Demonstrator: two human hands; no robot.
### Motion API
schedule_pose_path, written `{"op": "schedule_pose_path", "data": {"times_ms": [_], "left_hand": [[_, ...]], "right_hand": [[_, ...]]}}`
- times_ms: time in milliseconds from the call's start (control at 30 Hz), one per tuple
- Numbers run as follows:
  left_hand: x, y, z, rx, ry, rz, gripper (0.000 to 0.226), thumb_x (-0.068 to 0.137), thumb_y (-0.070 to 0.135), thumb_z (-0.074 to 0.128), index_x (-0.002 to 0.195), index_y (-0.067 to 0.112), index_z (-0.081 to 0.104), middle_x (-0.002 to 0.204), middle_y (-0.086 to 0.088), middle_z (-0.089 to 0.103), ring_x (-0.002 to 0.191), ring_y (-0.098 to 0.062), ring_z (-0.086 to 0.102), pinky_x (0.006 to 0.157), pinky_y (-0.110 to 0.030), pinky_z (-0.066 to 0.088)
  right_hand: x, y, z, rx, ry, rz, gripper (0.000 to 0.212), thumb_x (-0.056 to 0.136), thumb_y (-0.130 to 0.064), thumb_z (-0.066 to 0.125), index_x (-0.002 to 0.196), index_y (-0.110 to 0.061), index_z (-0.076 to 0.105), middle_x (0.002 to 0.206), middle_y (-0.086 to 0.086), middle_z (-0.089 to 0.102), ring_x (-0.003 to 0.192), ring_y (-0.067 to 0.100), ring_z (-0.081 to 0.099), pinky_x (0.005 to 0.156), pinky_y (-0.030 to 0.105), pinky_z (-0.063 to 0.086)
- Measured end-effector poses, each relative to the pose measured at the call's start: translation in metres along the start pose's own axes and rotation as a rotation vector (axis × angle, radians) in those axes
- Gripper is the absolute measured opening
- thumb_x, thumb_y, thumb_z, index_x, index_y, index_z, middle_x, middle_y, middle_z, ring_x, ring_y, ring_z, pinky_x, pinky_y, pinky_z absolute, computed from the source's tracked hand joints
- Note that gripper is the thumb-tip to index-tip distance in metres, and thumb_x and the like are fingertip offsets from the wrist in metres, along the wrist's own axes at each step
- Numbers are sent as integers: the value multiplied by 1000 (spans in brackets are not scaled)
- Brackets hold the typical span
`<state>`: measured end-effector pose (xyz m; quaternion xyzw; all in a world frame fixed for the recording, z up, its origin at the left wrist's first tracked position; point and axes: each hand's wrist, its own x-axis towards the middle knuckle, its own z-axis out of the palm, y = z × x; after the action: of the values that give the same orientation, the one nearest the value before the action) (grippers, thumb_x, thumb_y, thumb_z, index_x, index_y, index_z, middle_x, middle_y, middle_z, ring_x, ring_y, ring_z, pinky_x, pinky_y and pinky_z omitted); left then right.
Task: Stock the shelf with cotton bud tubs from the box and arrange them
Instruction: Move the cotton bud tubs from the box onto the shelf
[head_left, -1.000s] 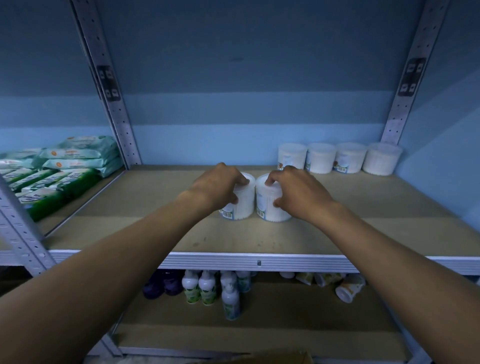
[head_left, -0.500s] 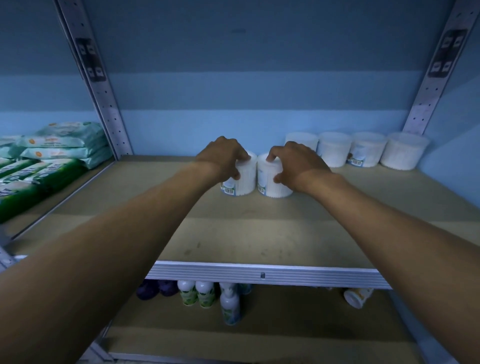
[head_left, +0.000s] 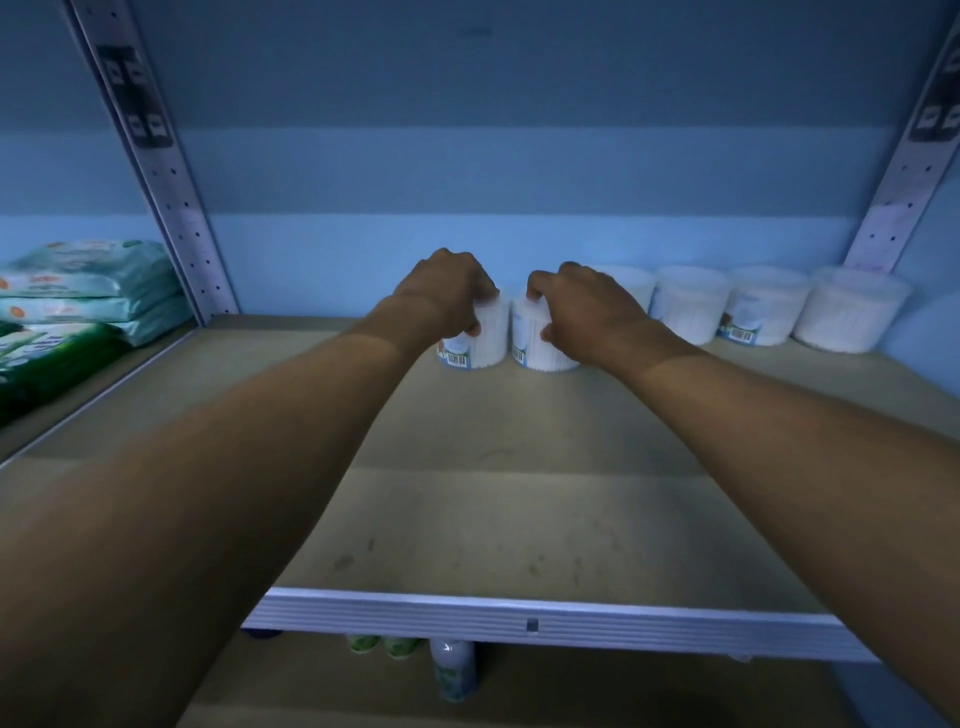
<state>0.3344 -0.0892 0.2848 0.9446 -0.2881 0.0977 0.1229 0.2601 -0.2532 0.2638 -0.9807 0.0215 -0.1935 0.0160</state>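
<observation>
Left hand (head_left: 441, 293) curled over the top and side of one cotton bud tub (head_left: 480, 338), thumb low on the wall; right hand (head_left: 584, 306) wraps a second tub (head_left: 537, 345) the same way — fingers over the lid, thumb on the side. Both tubs stand upright on the shelf board (head_left: 493, 493), just beside each other, a thin gap between them, near the back wall. To the right along the back sits a row of tubs (head_left: 769, 314), the nearest partly hidden behind the right hand; whether the held pair lines up with that row I cannot tell.

Handling guess: small plastic tubs, light, rigid wall, smooth — could slip if pinched only at the lid, and a lid might pop. Better to hold round the body, as here. Tipping is the likely fault if pushed high.

Outward: stacked wipe packs (head_left: 88, 291) on the next bay left, bottles (head_left: 452, 670) on the lower shelf. The box is not in view.
</observation>
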Motion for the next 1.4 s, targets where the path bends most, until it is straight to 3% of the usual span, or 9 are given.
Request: {"op": "schedule_pose_path", "data": {"times_ms": [433,700,867,1000,1300,1400], "left_hand": [[38,-9,7,116,23,60,53,86,19,74,137,22,59,140,-5,52,131,-28,42,103,-35,38],[50,-10,7,121,9,58,57,82,19,79,136,22,60,140,-4,54,128,-27,49,102,-35,41],[46,-12,9,134,-14,86,58,88,20,72,142,22,52,147,-7,46,135,-27,40,105,-35,36],[33,-10,5,102,-21,96,72,89,31,68,152,21,34,156,-4,37,144,-23,29,113,-36,30],[-45,-4,-23,58,-41,123,54,84,44,67,135,28,55,142,4,54,131,-20,47,105,-39,43],[-88,4,-35,23,-62,116,53,86,44,67,136,32,54,141,8,52,129,-18,48,104,-37,43]], "right_hand": [[44,11,14,-127,-33,-33,43,87,-5,65,127,-14,52,117,15,55,105,37,59,83,40,47],[61,12,13,-183,-74,-36,43,86,-12,69,125,-16,51,120,15,55,109,35,56,82,39,44],[61,18,7,17,-143,52,61,84,-24,77,138,-24,48,138,12,47,129,32,45,99,38,40],[48,16,-6,180,-129,83,80,83,-31,79,150,-24,36,149,10,37,138,29,37,107,39,37],[-42,-9,-39,189,-174,1,71,85,-41,74,146,-25,42,144,6,41,135,25,40,103,38,39],[-87,-26,-53,201,-179,-5,70,84,-42,75,144,-29,42,143,1,41,134,22,40,95,32,38]]}}
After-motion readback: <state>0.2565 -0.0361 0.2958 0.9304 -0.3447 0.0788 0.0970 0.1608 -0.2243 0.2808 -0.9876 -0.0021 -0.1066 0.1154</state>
